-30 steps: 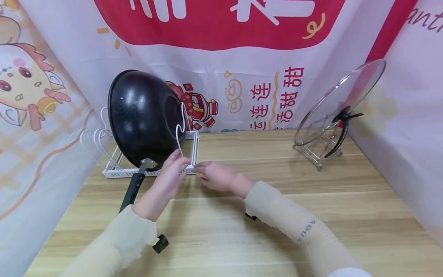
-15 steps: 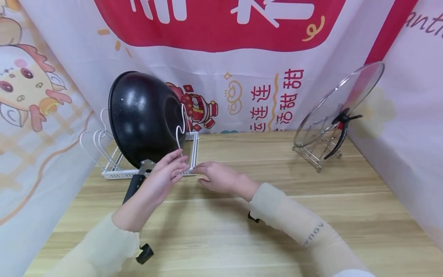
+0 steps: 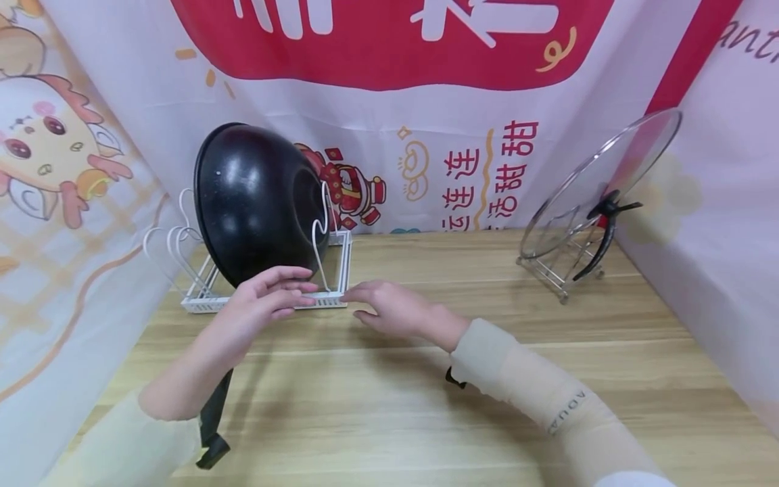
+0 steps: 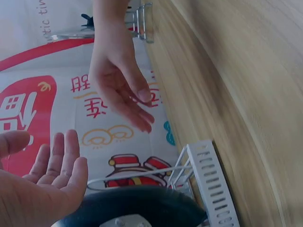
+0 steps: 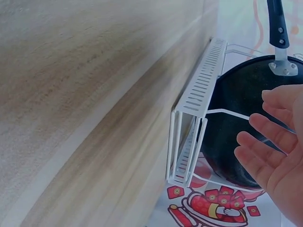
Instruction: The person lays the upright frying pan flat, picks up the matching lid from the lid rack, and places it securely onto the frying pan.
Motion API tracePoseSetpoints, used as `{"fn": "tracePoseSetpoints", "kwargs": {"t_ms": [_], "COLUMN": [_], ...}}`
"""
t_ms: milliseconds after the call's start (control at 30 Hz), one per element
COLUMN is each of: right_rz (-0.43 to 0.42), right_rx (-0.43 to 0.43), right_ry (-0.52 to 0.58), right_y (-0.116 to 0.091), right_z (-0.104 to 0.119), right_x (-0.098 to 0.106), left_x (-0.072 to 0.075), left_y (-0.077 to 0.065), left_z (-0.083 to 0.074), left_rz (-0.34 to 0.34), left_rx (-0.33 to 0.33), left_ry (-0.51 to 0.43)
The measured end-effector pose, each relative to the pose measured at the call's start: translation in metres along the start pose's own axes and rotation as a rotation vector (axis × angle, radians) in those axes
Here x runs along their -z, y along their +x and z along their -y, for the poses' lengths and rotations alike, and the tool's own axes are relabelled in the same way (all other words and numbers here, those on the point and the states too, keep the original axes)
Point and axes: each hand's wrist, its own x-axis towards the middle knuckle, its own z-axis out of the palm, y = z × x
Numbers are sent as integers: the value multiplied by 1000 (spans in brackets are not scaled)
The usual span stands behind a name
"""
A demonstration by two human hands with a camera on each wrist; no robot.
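Note:
A black wok (image 3: pixel 255 196) leans on its side in a white slotted rack (image 3: pixel 209 306) with curved wire dividers. Its dark handle (image 5: pixel 278 26) shows in the right wrist view; my left forearm covers part of it in the head view. My left hand (image 3: pixel 258 297) is held in front of the wok, its fingers loosely extended and holding nothing. By the rack's right front corner is my right hand (image 3: pixel 395 311), fingers extended and slightly bent, also holding nothing. In the left wrist view the right hand (image 4: pixel 118 78) appears apart from the rack.
A glass lid (image 3: pixel 599 186) with a black knob stands tilted in a small wire stand (image 3: pixel 556 281) at the right. Printed cloth (image 3: pixel 389 40) hangs behind and at both sides of the wooden tabletop (image 3: pixel 389 406).
My left hand has moved left and away from the rack's right wire divider, its fingers spreading. The right hand has shifted very slightly to the right. Wok and rack stay in place.

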Motion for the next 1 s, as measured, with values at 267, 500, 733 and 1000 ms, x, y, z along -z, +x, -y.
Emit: {"fn": "tracePoseSetpoints", "kwargs": {"t_ms": [267,500,733,1000], "right_rz": [15,-31,-69,-77], "right_rx": [-26,-27,25,44], "right_ry": [46,113,123,242], "right_y": [-1,-4,-3,-4], "right_z": [9,13,19,28], "right_x": [-3,1,-2,-13], "left_x": [27,49,68,95], "left_y": [-11,-13,-12,-16], "left_z": [8,8,16,29], "left_rz": [46,70,94,116], "left_rx": [-74,-109,-131,-151], "left_ry": [84,134,193,206]}}
